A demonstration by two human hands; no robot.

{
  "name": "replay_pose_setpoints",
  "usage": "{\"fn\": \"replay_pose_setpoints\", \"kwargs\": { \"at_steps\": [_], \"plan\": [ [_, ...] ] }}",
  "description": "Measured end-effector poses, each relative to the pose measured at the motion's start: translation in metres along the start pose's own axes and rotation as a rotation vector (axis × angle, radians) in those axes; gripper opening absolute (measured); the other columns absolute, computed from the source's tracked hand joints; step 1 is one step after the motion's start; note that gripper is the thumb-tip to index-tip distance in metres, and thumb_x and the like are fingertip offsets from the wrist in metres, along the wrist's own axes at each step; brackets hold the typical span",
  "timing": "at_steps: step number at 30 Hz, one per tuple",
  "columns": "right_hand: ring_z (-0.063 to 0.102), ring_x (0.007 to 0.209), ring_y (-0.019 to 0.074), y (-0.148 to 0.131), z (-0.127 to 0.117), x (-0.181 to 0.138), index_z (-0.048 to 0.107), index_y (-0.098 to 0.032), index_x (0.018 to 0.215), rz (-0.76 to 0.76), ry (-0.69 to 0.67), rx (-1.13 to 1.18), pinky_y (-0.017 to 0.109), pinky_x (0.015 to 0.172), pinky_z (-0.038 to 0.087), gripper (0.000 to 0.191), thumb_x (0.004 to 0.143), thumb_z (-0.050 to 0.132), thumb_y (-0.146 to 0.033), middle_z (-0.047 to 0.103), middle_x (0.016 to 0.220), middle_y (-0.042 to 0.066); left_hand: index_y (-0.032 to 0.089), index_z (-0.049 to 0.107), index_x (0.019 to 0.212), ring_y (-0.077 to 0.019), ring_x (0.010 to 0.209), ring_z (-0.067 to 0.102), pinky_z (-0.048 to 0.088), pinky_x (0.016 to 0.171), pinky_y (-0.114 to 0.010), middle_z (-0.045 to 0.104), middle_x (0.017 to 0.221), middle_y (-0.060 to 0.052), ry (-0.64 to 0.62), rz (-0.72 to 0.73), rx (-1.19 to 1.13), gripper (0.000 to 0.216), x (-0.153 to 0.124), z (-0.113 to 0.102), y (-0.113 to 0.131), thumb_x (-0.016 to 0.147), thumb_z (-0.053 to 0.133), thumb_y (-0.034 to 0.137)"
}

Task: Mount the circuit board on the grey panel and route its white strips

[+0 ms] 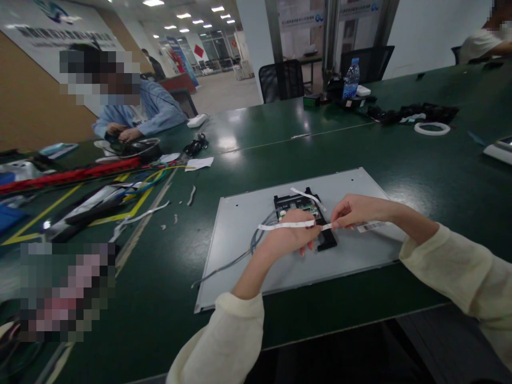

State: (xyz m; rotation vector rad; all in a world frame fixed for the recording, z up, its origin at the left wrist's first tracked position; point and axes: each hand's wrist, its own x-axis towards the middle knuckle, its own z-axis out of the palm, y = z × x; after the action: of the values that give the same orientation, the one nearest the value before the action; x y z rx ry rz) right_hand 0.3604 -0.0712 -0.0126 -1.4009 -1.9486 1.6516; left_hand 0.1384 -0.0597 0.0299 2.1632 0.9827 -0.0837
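A light grey panel [240, 256] lies flat on the green table, and on it sits a black plastic frame [328, 238] with a circuit board partly showing inside. My left hand [286, 234] is over the frame's near left part, fingers closed around one end of a white tape strip [327, 226]. At its other end, my right hand [354, 209] pinches the strip between thumb and fingers. A second white strip [280, 225] lies across the back of my left hand. Another strip [310, 198] rests over the frame's far edge. Grey cables [232, 262] run out leftward.
A person in a blue shirt [156, 104] sits at the far left, hands on something dark. Cables, tools and a red strip [80, 174] clutter the left side. Farther back are a water bottle [351, 79], black bundles [420, 113] and a white tape roll [432, 128].
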Motion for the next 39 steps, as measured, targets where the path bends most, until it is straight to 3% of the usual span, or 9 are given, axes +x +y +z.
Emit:
{"fn": "replay_pose_setpoints", "kwargs": {
  "at_steps": [16,22,39],
  "plan": [
    [0.045,0.052,0.0060,-0.001,0.000,-0.001,0.072,-0.015,0.086,0.063,0.032,-0.058,0.020,0.048,0.028,0.034,0.076,0.065,-0.048,0.059,0.063,0.000,0.014,0.062,0.067,-0.0097,0.039,0.050,0.045,0.053,-0.023,0.058,0.051,0.000,0.037,-0.058,0.212,0.026,0.002,0.005,0.009,0.084,0.045,0.025],
    [0.053,0.057,0.0079,0.002,0.001,0.001,0.072,-0.014,0.086,0.027,0.029,-0.031,0.021,0.056,0.038,0.030,0.076,0.065,-0.042,0.063,0.065,0.001,0.013,0.066,0.074,-0.0163,0.061,0.059,0.043,0.058,-0.026,0.065,0.068,-0.006,0.096,0.016,0.376,0.024,0.007,0.004,0.004,0.082,0.048,0.026],
    [0.062,0.061,0.0122,0.004,0.006,0.006,0.069,-0.014,0.084,0.048,0.071,0.007,0.023,0.060,0.048,0.026,0.074,0.068,-0.038,0.068,0.070,0.004,0.013,0.067,0.082,-0.0212,0.067,0.063,0.049,0.064,-0.031,0.065,0.072,-0.011,0.165,0.091,0.581,0.029,0.007,0.018,-0.008,0.086,0.042,0.027]
  ]
}}
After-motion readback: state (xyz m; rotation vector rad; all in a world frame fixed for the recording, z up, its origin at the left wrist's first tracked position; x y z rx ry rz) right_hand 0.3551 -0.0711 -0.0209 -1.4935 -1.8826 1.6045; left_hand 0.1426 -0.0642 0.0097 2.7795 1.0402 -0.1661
